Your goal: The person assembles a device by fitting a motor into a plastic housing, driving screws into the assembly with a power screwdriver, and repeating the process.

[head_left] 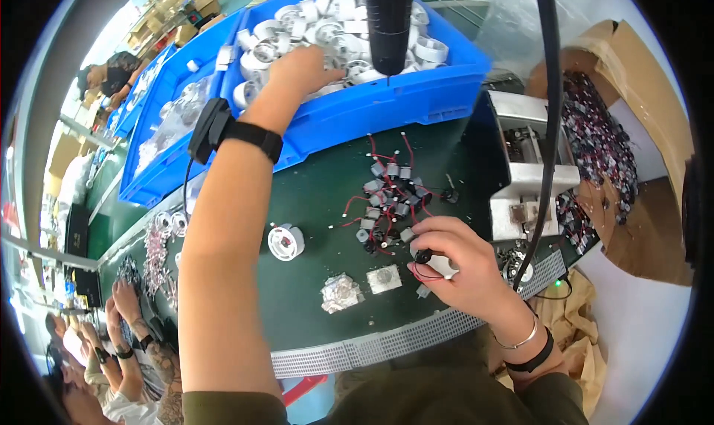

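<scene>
My left hand [299, 69] reaches into a blue bin [372, 101] of white round plastic housings [327, 31]. Its thumb is stretched out and apart; the other fingers are partly hidden, and I see nothing held in them. Low over the dark green table, my right hand [465, 269] is closed on a small black wired part [423, 256], with a thin red wire by the fingers. Just beyond that hand lies a pile of small grey and black wired parts [387, 198]. One white housing [285, 243] stands alone on the table, right of my left forearm.
A black tool [390, 23] hangs over the bin. At the right are a metal fixture [529, 157], a black cable [552, 90] and a cardboard box [654, 224] beside many dark parts. Two small silvery pieces [384, 278] lie near the perforated edge strip [357, 354]. Other people's hands [126, 302] work at left.
</scene>
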{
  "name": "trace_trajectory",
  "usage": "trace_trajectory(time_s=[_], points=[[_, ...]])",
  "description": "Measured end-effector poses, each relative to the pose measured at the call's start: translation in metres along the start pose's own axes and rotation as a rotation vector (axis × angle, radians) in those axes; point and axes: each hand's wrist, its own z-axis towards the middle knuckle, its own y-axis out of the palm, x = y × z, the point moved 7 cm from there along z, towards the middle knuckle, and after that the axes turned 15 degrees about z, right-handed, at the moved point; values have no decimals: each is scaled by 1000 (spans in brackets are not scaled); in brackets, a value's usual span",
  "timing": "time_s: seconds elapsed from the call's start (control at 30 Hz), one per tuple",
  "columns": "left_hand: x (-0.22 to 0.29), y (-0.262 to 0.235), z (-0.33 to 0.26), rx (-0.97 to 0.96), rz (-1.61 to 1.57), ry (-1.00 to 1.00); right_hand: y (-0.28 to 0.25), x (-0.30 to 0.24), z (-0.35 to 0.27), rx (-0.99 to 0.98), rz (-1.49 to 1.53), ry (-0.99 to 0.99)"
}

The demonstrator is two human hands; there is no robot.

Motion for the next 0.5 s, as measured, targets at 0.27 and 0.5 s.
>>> trace_trajectory(time_s=[0.27,0.5], points=[[-44,-37,-26,383,-178,-128,-29,35,-16,192,769,320],[99,-40,-201,-16,-1564,292,-50,35,-41,308,914,236]])
